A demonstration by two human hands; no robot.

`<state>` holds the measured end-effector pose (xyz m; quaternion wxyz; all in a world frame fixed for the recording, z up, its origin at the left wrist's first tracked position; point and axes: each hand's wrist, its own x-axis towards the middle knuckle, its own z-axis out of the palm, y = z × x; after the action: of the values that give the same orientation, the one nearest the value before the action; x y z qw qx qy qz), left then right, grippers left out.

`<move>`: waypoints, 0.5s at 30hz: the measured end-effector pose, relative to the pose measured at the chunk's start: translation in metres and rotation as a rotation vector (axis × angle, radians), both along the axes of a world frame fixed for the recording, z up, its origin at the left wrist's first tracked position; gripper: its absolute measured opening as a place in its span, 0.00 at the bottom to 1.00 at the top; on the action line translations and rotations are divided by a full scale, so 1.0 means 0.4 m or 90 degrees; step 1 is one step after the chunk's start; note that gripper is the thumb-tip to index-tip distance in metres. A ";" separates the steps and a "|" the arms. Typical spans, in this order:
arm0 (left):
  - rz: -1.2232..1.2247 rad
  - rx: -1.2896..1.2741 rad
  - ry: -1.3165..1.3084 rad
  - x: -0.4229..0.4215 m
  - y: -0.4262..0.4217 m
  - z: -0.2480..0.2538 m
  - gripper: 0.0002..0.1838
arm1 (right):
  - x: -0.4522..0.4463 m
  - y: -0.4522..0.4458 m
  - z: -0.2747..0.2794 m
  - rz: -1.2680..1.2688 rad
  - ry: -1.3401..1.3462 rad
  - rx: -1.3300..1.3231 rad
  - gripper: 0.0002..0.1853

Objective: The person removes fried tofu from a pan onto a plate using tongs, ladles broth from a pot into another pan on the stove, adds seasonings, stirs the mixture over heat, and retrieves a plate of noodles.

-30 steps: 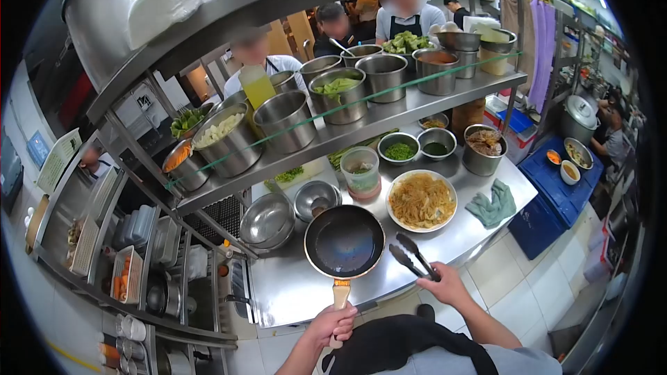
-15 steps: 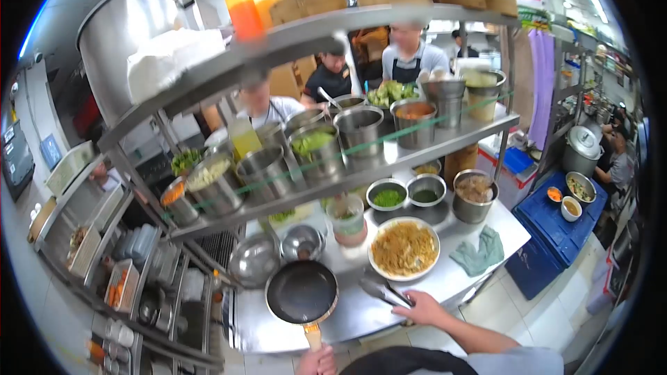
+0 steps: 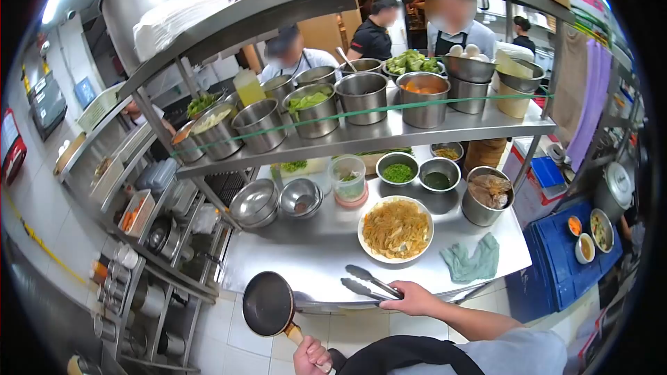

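My left hand (image 3: 312,357) is wrapped round the wooden handle of a dark frying pan (image 3: 267,303), which hangs past the front edge of the steel table (image 3: 313,264). No food shows in the pan. Metal tongs (image 3: 368,282) are in my right hand (image 3: 410,299), their arms apart with nothing between them, over the table's front edge. Beyond the tongs sits a white plate of cooked noodles (image 3: 397,229). A green cloth (image 3: 471,259) lies to the right of the plate.
Metal bowls (image 3: 255,203) and a plastic tub (image 3: 349,179) stand behind the pan. A shelf (image 3: 445,136) holding several metal pots crosses above the table. A blue cooler (image 3: 570,257) is at right. Several people are behind the shelf.
The pan has moved left and towards me, off the table top, in my left hand. My right hand still holds the tongs near the front edge. The view has shifted.
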<state>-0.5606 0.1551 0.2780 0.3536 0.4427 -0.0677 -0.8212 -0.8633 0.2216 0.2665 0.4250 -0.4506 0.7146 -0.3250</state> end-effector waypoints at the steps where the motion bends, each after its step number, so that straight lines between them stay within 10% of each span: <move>1: 0.011 0.012 0.068 0.028 0.016 -0.024 0.19 | 0.011 -0.002 -0.007 0.012 -0.001 0.007 0.32; 15: 0.224 0.071 -0.047 0.394 0.173 -0.352 0.10 | 0.347 -0.122 -0.064 0.337 0.137 -0.044 0.43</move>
<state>-0.4028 0.2244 0.1371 0.4637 0.4967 0.0433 -0.7324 -0.7246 0.1730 0.2407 0.4008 -0.6678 0.6016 -0.1774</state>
